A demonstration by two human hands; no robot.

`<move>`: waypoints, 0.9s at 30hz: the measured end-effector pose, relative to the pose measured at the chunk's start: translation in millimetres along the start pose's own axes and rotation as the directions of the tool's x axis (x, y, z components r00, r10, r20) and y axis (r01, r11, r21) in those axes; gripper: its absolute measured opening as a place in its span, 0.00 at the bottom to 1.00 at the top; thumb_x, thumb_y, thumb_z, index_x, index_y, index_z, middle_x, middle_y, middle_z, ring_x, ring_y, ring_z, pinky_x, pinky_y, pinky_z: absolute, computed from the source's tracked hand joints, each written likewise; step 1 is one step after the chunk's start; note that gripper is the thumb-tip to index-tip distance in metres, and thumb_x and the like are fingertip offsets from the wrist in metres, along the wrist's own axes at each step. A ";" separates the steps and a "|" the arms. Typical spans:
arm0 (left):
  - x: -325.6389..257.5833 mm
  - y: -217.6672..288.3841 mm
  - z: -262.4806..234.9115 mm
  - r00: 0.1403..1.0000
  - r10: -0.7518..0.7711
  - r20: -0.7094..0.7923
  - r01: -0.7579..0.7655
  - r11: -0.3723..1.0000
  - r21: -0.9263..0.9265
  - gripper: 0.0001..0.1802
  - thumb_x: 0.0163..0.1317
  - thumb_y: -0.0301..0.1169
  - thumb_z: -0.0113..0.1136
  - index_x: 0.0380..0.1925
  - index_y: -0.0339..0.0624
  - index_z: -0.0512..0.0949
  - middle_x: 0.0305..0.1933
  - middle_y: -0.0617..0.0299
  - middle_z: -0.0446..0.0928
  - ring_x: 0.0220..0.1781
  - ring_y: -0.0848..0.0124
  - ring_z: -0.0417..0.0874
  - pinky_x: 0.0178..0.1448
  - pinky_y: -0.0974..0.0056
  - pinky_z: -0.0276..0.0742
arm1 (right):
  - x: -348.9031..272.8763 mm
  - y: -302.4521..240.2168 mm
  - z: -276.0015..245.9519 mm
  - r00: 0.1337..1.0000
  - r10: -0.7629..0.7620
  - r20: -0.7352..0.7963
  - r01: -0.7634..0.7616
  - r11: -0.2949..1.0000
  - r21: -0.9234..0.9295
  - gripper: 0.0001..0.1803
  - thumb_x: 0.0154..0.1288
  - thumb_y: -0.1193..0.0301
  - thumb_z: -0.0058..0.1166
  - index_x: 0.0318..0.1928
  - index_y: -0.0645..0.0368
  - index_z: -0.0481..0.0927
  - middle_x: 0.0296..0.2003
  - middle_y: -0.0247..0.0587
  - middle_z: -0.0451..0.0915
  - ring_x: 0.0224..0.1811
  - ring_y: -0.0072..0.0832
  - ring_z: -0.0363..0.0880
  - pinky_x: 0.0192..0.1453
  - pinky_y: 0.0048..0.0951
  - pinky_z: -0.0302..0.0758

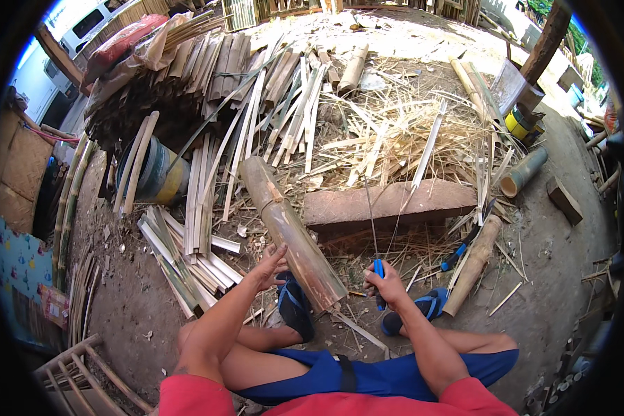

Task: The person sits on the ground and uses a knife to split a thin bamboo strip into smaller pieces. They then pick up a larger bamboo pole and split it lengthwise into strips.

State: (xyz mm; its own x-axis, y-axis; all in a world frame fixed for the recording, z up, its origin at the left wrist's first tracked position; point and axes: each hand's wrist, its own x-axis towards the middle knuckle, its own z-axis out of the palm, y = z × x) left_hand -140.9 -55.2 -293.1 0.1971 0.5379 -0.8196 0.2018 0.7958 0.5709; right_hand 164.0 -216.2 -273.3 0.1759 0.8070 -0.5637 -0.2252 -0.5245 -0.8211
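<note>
I have one thick bamboo tube (295, 232) at the centre of my view, slanting from between the feet toward the far left, its near end by the left foot. My left hand (270, 267) lies along its left side, fingers spread and touching rather than wrapped around it. My right hand (388, 286) is closed on the blue handle of one long, thin blade (371, 229), which points away from me, clear of the tube.

I judge the step in hand to be steadying or turning the tube, with no cut under way. The next move seems to call for a firmer left hold, then lining the blade up on the tube, left fingers out of its path.

Just right of the tube I count one block (388, 204); whether the blade touches it, I cannot tell. Two slippers (430, 303) flank the tube's near end. One more blue-handled tool (456, 258) lies to the right, near one tan pole (473, 267) and one green pipe (525, 173). Beyond the block spreads one heap of shavings (412, 142). Two buckets stand further out, one left (168, 173) and one right (517, 123). The slats (200, 191) overlap too much to count.
</note>
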 end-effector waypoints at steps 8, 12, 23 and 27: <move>134.5 -7.7 54.4 0.658 0.256 -0.708 -0.273 0.958 0.093 0.56 0.51 0.60 0.75 0.72 0.46 0.57 0.72 0.47 0.59 0.70 0.55 0.66 0.66 0.45 0.69 | 6.1 30.3 -5.9 0.999 0.026 -0.040 -0.036 0.962 -0.272 0.18 0.63 0.61 0.68 0.43 0.58 0.74 0.27 0.34 0.78 0.28 0.21 0.77 0.31 0.28 0.74; 153.2 -26.0 13.7 0.667 0.125 -0.735 -0.192 0.981 -0.007 0.64 0.47 0.59 0.78 0.76 0.47 0.50 0.77 0.43 0.52 0.77 0.48 0.57 0.74 0.43 0.61 | 5.0 37.2 0.9 0.975 -0.161 -0.156 0.010 0.727 -0.686 0.23 0.61 0.60 0.67 0.45 0.61 0.72 0.27 0.40 0.77 0.30 0.29 0.78 0.36 0.36 0.75; 153.2 -28.8 -13.0 0.781 0.329 -0.531 -0.549 0.767 -0.332 0.64 0.47 0.40 0.80 0.76 0.42 0.46 0.73 0.48 0.62 0.72 0.56 0.66 0.75 0.53 0.62 | -13.3 16.3 -26.5 0.985 -0.125 -0.114 0.025 0.774 -0.632 0.24 0.64 0.59 0.64 0.51 0.63 0.72 0.33 0.48 0.79 0.34 0.37 0.79 0.42 0.39 0.75; 91.8 -5.1 4.5 0.727 0.525 -0.443 -0.686 0.591 -0.425 0.56 0.51 0.39 0.77 0.75 0.44 0.52 0.70 0.54 0.65 0.68 0.60 0.68 0.73 0.55 0.64 | -19.9 29.7 -40.9 0.973 -0.169 -0.160 0.059 0.844 -0.533 0.24 0.67 0.58 0.62 0.52 0.61 0.72 0.33 0.49 0.80 0.35 0.40 0.80 0.42 0.39 0.76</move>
State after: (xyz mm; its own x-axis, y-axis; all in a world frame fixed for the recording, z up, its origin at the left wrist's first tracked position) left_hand -119.5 -11.2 -371.1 -0.1753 0.9319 -0.3175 -0.4236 0.2197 0.8788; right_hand 193.1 -259.0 -290.1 0.3621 0.8303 -0.4237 0.3309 -0.5394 -0.7743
